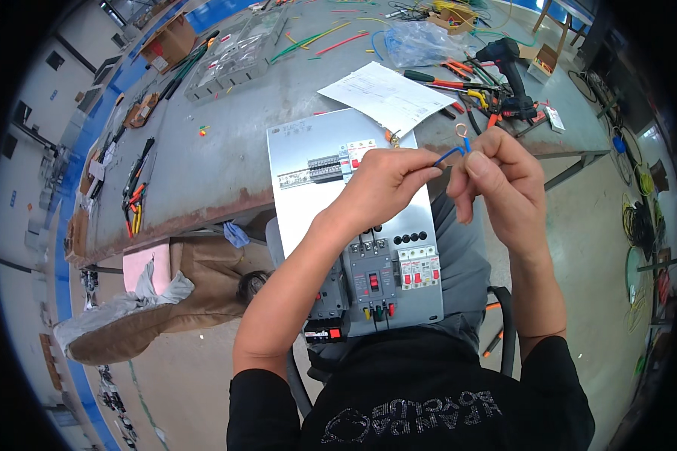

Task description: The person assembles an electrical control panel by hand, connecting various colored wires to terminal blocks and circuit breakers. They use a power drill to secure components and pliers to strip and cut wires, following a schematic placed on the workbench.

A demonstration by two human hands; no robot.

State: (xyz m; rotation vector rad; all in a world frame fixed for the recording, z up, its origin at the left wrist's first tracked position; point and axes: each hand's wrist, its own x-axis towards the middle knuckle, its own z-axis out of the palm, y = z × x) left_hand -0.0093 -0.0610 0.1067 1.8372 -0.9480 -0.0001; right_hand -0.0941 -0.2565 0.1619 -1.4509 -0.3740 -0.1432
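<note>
A short blue wire [451, 153] is pinched in both my hands above the right side of a white panel [301, 218]. At its upper end the bare copper is bent into a small loop [461, 130]. My left hand [387, 184] grips the wire's left part, and my right hand [500, 180] holds it near the loop between thumb and forefinger. The panel leans on my lap against the table edge. It carries a terminal strip [325, 168], a small breaker [359, 152], a large grey circuit breaker [371, 274] and a row of small breakers [419, 268].
Paper sheets [384, 94] lie at the panel's top. Behind them are pliers [436, 81], a cordless drill [510, 75] and a plastic bag [421, 43]. A clear parts box [237, 56] and more tools [135, 188] sit left on the metal table [226, 143].
</note>
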